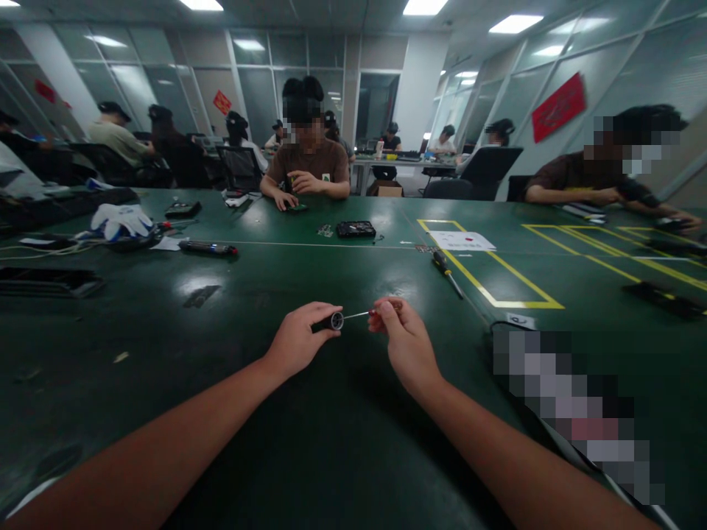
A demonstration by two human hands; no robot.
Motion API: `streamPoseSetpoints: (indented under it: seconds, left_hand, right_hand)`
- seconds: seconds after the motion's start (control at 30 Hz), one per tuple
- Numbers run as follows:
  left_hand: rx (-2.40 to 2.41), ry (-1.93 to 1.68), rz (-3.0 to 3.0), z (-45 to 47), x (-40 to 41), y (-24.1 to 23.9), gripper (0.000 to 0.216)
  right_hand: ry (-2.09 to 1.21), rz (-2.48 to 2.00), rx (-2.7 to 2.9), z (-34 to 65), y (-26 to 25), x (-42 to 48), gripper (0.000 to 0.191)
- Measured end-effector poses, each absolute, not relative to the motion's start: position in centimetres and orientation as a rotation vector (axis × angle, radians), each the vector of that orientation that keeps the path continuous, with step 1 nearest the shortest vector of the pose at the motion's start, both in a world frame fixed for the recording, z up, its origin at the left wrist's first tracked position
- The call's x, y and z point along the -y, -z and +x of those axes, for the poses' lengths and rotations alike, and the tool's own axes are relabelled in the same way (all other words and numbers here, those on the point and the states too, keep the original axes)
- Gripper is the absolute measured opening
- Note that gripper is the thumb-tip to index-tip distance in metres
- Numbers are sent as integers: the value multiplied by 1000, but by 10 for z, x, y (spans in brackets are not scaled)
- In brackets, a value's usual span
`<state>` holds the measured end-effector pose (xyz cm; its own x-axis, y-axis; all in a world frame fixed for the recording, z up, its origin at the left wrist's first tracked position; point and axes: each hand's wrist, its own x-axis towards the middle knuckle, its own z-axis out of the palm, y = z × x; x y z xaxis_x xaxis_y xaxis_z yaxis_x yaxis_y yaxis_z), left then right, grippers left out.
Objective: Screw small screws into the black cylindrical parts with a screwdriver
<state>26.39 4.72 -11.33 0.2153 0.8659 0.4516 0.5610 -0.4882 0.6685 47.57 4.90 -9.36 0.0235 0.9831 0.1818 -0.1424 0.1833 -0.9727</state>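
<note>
A small round part point(336, 321), a thin tool point(356, 316) held up to it.
The left hand point(298, 342) pinches the part between thumb and fingers; the right hand point(409, 344) clasps the tool, its shaft crossing the gap between them. Work looks under way rather than finished, though from here I can't tell whether the tip is seated. Beyond the right fingers lies a yellow-and-black screwdriver point(442, 265).

On the table point(237, 291), a screwdriver point(442, 265) lies beyond the right hand point(407, 342), gloves point(121, 221) far left

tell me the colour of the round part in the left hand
The round part is dark with a light grey rim; head view.
</note>
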Motion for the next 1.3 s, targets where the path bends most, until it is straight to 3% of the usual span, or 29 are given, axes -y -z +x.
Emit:
streamPoseSetpoints:
  seconds: [0.13,0.27,0.43,0.87,1.03,1.17,1.3]
  left_hand:
    - [-1347,-1191,2160,265,-46,111,42]
    - [-1370,-1166,2123,266,-45,109,43]
    - [-1393,-1156,2111,266,-43,106,44]
    - [-1386,-1180,2111,265,-44,108,44]
    - [-1392,-1145,2120,265,-46,113,44]
    - [-1387,-1164,2127,265,-47,113,44]
    - [-1390,-1153,2122,266,-45,109,43]
  right_hand:
    - [-1701,-989,718,488,91,-66,23]
    - [-1526,-901,756,492,90,-71,20]
    - [-1280,-898,987,485,97,-65,30]
    - [-1133,-846,1465,486,84,-51,22]
    - [-1109,-907,1477,486,79,-47,44]
    - [-1136,-959,1352,485,82,-50,22]
    - [-1147,-919,1232,485,88,-56,21]
